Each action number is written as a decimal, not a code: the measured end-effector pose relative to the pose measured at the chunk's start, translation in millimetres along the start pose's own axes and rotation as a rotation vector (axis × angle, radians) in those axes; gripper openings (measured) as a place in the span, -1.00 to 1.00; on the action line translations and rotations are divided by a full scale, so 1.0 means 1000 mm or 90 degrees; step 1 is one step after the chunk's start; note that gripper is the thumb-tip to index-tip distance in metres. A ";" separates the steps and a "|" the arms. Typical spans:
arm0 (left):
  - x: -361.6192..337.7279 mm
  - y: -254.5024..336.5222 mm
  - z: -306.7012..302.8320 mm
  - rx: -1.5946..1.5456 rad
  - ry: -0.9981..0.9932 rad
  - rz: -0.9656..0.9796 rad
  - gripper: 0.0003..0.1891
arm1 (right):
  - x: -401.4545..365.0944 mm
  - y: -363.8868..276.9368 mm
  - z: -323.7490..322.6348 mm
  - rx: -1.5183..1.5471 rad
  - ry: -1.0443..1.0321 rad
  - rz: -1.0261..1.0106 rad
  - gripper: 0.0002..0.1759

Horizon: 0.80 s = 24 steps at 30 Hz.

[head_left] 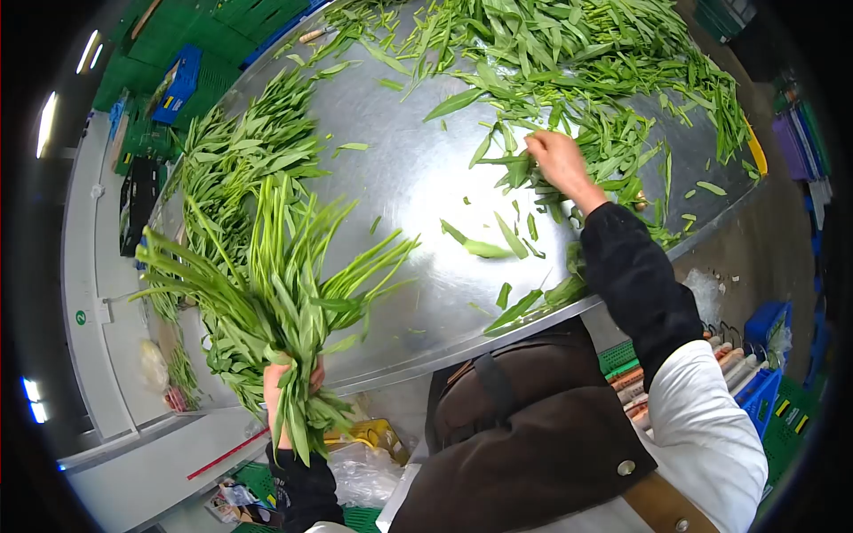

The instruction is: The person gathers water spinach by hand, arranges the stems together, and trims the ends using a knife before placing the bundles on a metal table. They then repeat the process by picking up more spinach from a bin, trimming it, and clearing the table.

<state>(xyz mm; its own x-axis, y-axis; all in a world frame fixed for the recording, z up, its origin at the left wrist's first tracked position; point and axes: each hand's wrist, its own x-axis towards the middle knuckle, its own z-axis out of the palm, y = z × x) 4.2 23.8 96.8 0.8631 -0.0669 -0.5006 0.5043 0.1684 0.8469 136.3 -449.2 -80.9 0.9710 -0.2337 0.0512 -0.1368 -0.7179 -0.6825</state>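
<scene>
Steel table [400, 178]: it bears all the greens in sight. One long heap [240, 151] lies along its left side. A wider loose spread [577, 53] covers its far and right parts. The middle is mostly bare metal with a few stray leaves.
Blue crates [766, 324]: two stand low at the right, beyond the table edge. What is in them cannot be made out.
Green crates [169, 35]: several are stacked at the top left behind the table, with a blue one [182, 80] among them. Their insides are hidden.
Green basket [622, 357]: it sits just under the near table edge, beside the dark apron [524, 435]. Only its rim shows.
Plastic bag [360, 471]: clear and crumpled, it lies below the table next to a yellow object [378, 433].
Count: two hands, one held bunch, and two main masses of greens on the table.
Left hand [289, 391]: it is low at the near left, just off the table edge, in a black sleeve. The fingers are wrapped tight round the stems of the bunch.
Bunch [275, 284]: it stands up out of the left fist. Its leaves fan out above the table's left part, and short stem ends hang below the hand.
Right hand [558, 160]: the arm stretches forward over the table in a black sleeve. The hand lies palm down on the edge of the loose spread, fingers curled into the leaves. Whether it is actually pinching a stem cannot be told.
</scene>
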 end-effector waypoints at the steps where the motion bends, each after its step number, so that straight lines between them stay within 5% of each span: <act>1: -0.006 0.007 0.002 0.010 0.035 -0.012 -0.64 | -0.001 -0.001 -0.011 -0.118 -0.020 0.022 -0.73; 4: -0.018 0.019 -0.012 0.038 0.093 -0.010 -0.66 | -0.021 -0.016 -0.010 -0.260 -0.054 0.026 -0.77; 6: -0.021 0.024 -0.009 0.010 0.109 0.032 -0.65 | -0.038 -0.031 0.021 -0.084 0.000 -0.214 -0.65; 8: -0.020 0.027 -0.017 -0.007 0.070 0.029 -0.63 | -0.067 -0.080 0.049 0.272 -0.194 -0.194 -0.49; 10: -0.019 0.031 -0.013 -0.026 0.026 0.024 -0.61 | -0.082 -0.114 0.073 0.303 -0.371 -0.232 -0.15; 12: -0.023 0.038 0.004 -0.125 0.051 0.009 -0.55 | -0.099 -0.134 0.118 0.300 -0.372 -0.334 -0.06; 14: -0.020 0.039 -0.015 -0.110 -0.035 0.009 -0.45 | -0.112 -0.171 0.113 0.288 -0.452 -0.300 -0.03; 18: -0.010 0.059 -0.027 0.042 -0.386 -0.088 -0.27 | -0.114 -0.182 0.146 0.474 -0.561 -0.123 -0.32; 20: -0.013 0.056 -0.027 0.001 -0.334 -0.072 -0.31 | -0.103 -0.170 0.145 0.390 -0.568 -0.103 -0.60; 22: -0.019 0.047 -0.024 -0.080 -0.230 -0.034 -0.40 | -0.087 -0.138 0.147 0.238 -0.343 -0.310 -0.64; 24: -0.020 0.041 -0.022 -0.127 -0.176 -0.012 -0.44 | -0.057 -0.096 0.139 0.371 -0.228 -0.065 -0.62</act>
<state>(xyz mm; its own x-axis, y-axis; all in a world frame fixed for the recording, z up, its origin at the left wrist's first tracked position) 6.9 53.3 137.7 0.8421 -0.3319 -0.4250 0.5286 0.3518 0.7726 121.6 -276.1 -119.4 0.9920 0.1200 -0.0396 -0.0108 -0.2316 -0.9727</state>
